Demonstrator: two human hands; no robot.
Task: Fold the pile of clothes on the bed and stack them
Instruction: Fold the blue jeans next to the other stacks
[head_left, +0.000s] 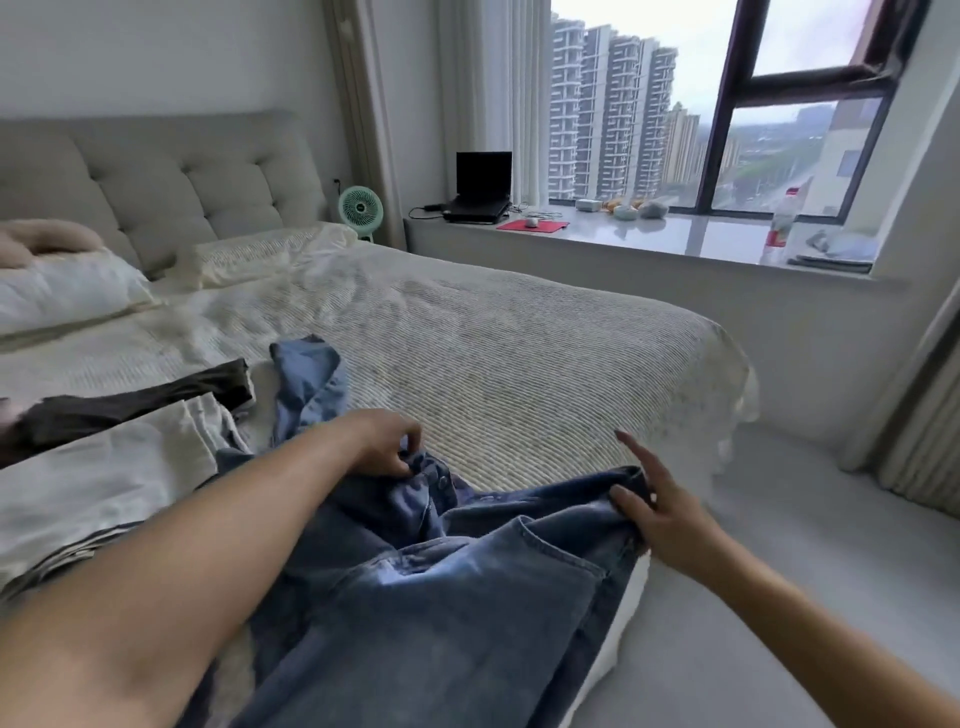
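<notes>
Jeans (415, 597) cut off below — left hand (382, 441) pinches waistband, right hand (660, 514) grips edge.

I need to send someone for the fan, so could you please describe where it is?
Follow the grey headboard to its window end. The fan stands just past it, beside the curtain. It is small, round and mint green, the only green thing there.

Faded blue denim jeans (441, 587) lie on the bed's (519, 353) ribbed, matt woven cloth cover.
</notes>
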